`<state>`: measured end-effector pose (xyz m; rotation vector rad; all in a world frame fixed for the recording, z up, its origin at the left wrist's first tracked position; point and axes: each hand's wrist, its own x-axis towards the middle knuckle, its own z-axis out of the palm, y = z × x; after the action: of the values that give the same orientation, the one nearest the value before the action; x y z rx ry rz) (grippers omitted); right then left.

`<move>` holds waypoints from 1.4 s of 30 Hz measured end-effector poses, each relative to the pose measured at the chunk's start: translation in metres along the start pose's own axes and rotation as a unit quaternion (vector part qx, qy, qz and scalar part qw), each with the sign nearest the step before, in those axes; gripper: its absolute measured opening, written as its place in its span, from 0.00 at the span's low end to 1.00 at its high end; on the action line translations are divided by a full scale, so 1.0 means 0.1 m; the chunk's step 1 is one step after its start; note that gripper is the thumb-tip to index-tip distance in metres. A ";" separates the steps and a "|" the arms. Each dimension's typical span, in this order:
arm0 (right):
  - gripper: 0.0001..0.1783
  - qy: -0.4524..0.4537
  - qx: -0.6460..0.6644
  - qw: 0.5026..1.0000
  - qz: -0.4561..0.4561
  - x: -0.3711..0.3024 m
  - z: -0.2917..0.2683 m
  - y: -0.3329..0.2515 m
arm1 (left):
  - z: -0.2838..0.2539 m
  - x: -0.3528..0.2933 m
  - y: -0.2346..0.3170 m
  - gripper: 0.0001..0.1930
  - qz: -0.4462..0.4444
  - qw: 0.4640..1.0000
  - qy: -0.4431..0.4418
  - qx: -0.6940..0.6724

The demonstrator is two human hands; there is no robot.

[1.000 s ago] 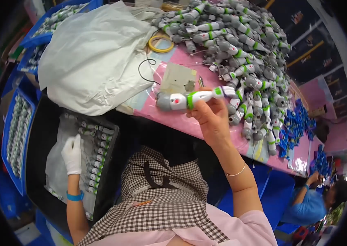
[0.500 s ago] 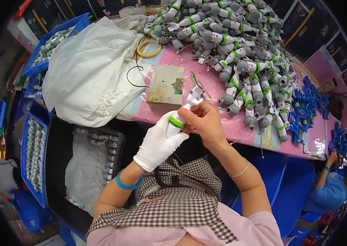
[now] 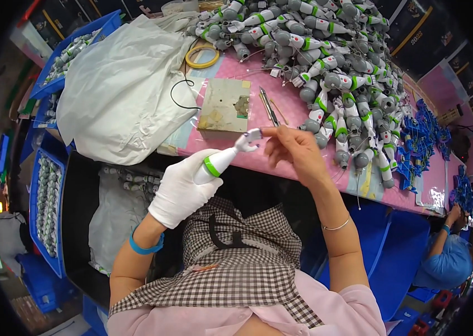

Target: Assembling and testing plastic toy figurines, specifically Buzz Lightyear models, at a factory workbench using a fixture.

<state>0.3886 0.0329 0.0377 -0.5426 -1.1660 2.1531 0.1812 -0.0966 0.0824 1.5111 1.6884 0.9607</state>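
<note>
My left hand (image 3: 183,190), in a white glove, is closed around the thick end of a toy arm (image 3: 226,159). The toy arm is white with a bright green band, and its small white hand, dark at the fingertips, points up and to the right. My bare right hand (image 3: 299,152) is off the toy's forearm; its index finger stretches out to the toy hand's fingertips and seems to touch them, the other fingers loosely bent and apart. Beyond, tweezers (image 3: 269,106) lie on the pink-covered table (image 3: 236,71) beside a grey metal box (image 3: 219,119).
Many similar toy arms (image 3: 326,73) are heaped at the back right, with blue parts (image 3: 417,140) beyond. A white plastic sheet (image 3: 124,89), yellow tape roll (image 3: 202,57), blue crates (image 3: 48,210) and a black bin (image 3: 82,246) lie leftward. Another person (image 3: 446,260) works far right.
My left hand has carried the toy arm down and to the left, tilting it more level. My right hand has let go of its forearm and moved right, index finger out toward the toy hand.
</note>
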 end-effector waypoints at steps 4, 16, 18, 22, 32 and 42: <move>0.15 0.222 -0.523 0.802 -0.185 0.26 -0.34 -0.26 | 0.00 -0.07 -0.16 0.22 -0.054 0.996 0.064 -0.008; 0.20 0.210 -0.809 0.548 -0.022 0.75 -0.81 -0.21 | 0.27 0.20 -0.35 0.21 0.075 0.987 0.104 0.096; 0.19 0.215 -0.822 0.528 -0.008 0.76 -0.71 -0.27 | 0.27 0.19 -0.36 0.16 0.041 0.989 0.131 0.060; 0.18 0.264 -0.700 0.648 -0.144 0.48 -0.67 -0.43 | 0.21 0.30 -0.26 0.12 0.083 0.983 0.135 0.096; 0.09 0.171 -0.424 0.856 -0.242 0.40 0.34 0.20 | 0.10 0.27 -0.25 0.19 -0.017 0.988 0.116 0.102; 0.08 0.116 -0.488 0.798 -0.333 0.60 0.51 0.27 | 0.02 0.27 -0.21 0.18 -0.039 0.989 0.073 0.125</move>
<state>0.3052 0.0326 0.0381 -0.6462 -1.9179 0.7530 0.1696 -0.0708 0.0635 1.5508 2.0204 0.8623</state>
